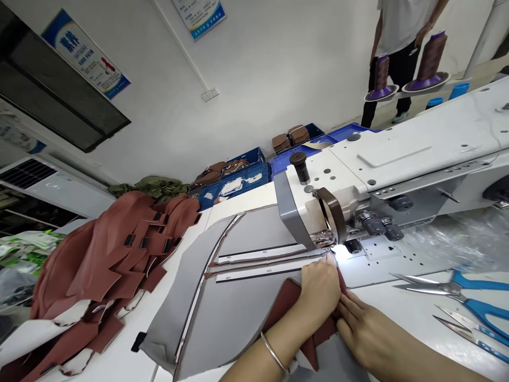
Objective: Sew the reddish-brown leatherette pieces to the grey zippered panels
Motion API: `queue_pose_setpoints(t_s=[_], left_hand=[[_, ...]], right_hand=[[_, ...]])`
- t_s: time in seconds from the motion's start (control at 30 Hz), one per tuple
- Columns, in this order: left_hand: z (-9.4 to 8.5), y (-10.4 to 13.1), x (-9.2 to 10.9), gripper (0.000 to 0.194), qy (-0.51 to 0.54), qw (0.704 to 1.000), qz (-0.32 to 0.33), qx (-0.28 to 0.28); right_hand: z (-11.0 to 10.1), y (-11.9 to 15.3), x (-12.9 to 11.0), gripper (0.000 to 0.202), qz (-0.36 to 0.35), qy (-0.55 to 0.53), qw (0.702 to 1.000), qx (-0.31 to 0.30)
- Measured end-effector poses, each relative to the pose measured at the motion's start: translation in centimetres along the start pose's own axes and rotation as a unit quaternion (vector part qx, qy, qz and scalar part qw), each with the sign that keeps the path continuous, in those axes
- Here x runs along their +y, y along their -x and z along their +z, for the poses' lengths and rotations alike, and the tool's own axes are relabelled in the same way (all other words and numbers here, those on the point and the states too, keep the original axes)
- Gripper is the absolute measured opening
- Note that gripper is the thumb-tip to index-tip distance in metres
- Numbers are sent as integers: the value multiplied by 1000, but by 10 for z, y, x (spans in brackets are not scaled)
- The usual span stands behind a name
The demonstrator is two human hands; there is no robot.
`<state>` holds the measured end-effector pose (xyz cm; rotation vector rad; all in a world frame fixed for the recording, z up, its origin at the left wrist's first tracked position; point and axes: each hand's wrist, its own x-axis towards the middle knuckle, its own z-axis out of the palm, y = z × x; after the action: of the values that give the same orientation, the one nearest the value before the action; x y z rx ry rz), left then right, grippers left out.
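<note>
- A white sewing machine [397, 132] is filling the right side, its lamp lighting the stitching area.
- A heap of red-brown pieces [127, 244] is lying on the left, well apart from the machine; black clips are showing along its edges.
- The grey-backed panel [238, 313] is spreading flat over the table [141, 318], its right end reaching under the machine head; a red-brown part is showing beneath the wrists.
- Blue-handled scissors [453, 287] are lying open on the right, with small snips [463, 320] just beside them.
- The left hand [322, 281] is bending its fingers down onto the panel near the needle — pressing or pinching, I cannot tell which.
- The right hand [363, 329] is resting along the red-brown edge, fingers nearly straight and together; whether it is gripping cannot be told.
- Two white strips [262, 270] are running toward the presser foot [326, 244]. The step seems to be guiding a seam there — the next move calls for even feeding, fingertips clear of the needle.
</note>
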<state>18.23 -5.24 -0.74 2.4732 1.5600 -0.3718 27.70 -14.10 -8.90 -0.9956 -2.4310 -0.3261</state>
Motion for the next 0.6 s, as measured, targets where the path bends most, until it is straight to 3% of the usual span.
queue_pose_setpoints(t_s=[0.1,0.33,0.47,0.6], left_hand=[[7,1,3,27,11,999,-18,26],[4,-1,6,24,-8,1000,-18,13],[4,14,7,24,-29,999,-1,20],[9,27,10,25,-40,999,20,16]], right_hand=[[-2,-4,4,11,8,-10,1000,-14],[-10,-12,21,21,-2,-42,999,-5],[-21,-12,30,19,-18,-93,995,-39],[-23,-9,29,11,-25,-58,998,-7]])
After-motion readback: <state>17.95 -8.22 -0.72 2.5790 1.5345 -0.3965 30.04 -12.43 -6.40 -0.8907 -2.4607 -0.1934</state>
